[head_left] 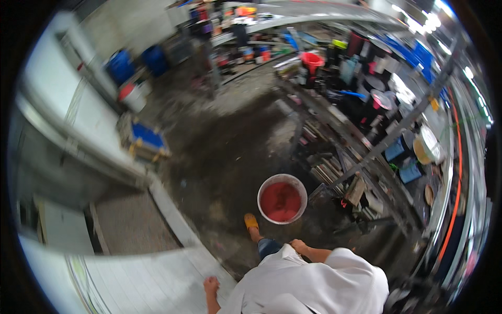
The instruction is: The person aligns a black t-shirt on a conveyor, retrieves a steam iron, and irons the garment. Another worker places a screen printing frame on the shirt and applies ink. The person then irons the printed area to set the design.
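A white bucket [262,187] holding red liquid stands on the concrete floor, just ahead of my foot in a yellow clog [250,221]. My right hand [299,247] is at the front of my white garment [334,282], its fingers curled at the fabric's edge; what it grips is hard to make out. My left hand [212,285] hangs low beside a white ledge [130,277], closed, with nothing visible in it.
A metal rack [355,136] crowded with buckets and containers runs along the right; more cluttered shelving [225,39] stands at the back. Blue drums [119,68], a white bucket [136,102] and a blue-topped trolley [144,133] stand left, by a white door [78,104].
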Tool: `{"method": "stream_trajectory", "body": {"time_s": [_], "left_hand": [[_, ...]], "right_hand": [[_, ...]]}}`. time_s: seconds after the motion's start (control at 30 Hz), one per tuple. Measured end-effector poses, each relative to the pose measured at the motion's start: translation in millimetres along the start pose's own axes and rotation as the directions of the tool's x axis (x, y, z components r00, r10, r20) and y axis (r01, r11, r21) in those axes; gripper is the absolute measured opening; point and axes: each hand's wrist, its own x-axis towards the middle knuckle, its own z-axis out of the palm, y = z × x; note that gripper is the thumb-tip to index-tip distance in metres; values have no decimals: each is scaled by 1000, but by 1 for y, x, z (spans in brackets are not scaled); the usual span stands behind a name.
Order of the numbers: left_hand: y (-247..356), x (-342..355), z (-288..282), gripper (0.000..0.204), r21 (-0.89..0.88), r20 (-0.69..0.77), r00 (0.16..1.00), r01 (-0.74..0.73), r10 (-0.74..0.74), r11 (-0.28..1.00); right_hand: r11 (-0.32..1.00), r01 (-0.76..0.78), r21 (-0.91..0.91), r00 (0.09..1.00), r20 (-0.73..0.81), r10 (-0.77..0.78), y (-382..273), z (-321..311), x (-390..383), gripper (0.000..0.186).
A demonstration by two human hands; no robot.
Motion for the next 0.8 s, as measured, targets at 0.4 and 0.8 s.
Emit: {"method": "stream_trajectory", "body": {"time_s": [0.4,0.8], "left_hand": [[296,201,-16,33,352,332,937,-233,112,907],[522,406,-42,53,553,641,767,-457,-6,696]], "right_hand": [[734,108,671,970,-231,69,-327,-299,53,42],[567,-467,679,752,-33,659,-362,-237,150,34]]}}
